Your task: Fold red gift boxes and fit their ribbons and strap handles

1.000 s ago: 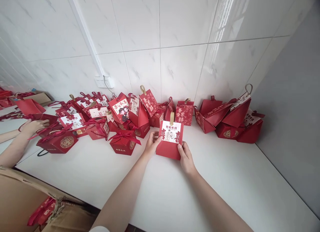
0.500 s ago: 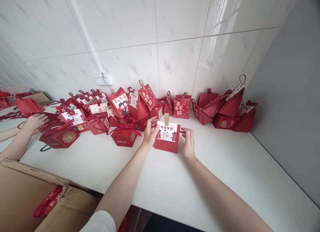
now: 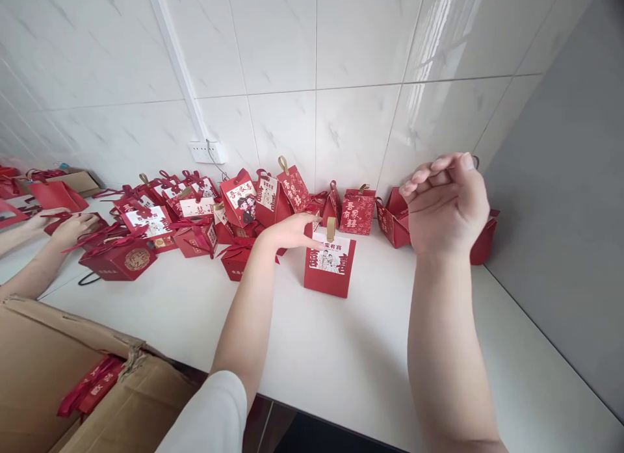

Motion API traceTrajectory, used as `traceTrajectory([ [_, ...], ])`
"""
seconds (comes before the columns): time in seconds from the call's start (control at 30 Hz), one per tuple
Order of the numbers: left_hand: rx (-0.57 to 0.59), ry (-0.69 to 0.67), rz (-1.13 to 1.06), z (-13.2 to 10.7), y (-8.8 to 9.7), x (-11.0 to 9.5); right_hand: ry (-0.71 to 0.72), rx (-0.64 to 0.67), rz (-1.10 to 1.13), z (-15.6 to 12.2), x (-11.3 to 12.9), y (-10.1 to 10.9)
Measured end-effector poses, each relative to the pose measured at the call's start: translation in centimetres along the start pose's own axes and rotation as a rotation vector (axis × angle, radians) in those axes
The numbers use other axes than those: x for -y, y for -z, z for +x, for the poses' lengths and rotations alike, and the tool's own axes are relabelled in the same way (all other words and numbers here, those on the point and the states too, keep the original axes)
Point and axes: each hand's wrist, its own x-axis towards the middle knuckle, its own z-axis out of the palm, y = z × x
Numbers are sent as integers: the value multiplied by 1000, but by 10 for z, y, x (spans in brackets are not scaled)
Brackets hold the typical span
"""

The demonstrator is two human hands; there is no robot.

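A red gift box [image 3: 327, 277] with a white printed card and a gold loop on top stands upright on the white table. My left hand [image 3: 290, 232] reaches over its upper left corner, the thumb crossing the card and the fingers apart; whether it touches the box I cannot tell. Raised well off the table to the right, my right hand [image 3: 446, 203] shows its palm, fingers loosely curled and holding nothing. It hides most of the red boxes behind it. Beyond the left hand is a red box with a ribbon bow [image 3: 237, 258], partly covered by my arm.
Several red gift boxes line the tiled wall, among them a patterned red box [image 3: 358, 212]. At left, another person's hands [image 3: 73, 231] handle a red item. An open cardboard carton [image 3: 131, 401] sits in front, and a grey panel [image 3: 565, 199] borders the right.
My right hand has left the box's right side and risen up and to the right, turning its palm toward me. My left hand has shifted higher at the box's upper left corner.
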Motion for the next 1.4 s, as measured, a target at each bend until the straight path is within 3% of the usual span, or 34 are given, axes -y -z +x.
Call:
traceTrajectory([
  [0.1, 42, -13, -72, 11, -15, -4, -117, 189, -223, -5, -18, 6],
  [0.27, 3, -21, -135, 19, -33, -9, -97, 542, -1095, -9, -48, 11],
  [0.37, -43, -46, -53, 22, -37, -9, -224, 769, -1223, -15, -53, 13],
  [0.47, -68, -116, 43, 24, -40, -12, -355, 884, -1212, -21, -52, 17],
  [0.6, -69, -181, -52, 25, -46, -17, -437, 880, -1227, -23, -47, 23],
  [0.77, 199, -154, -315, 22, -43, -15, -495, 826, -1260, -23, -44, 30],
  [0.83, 232, -134, -314, 21, -39, -10, -524, 818, -1269, -24, -43, 31],
  [1.07, 97, -85, -5, 15, -21, 6, -542, 823, -1128, -21, -33, 37],
  [1.23, 23, -102, -12, 7, -14, -3, -600, 792, -1159, -15, -34, 48],
  [1.4, 28, -141, 34, 9, -20, -12, -510, 824, -1046, -20, -39, 43],
])
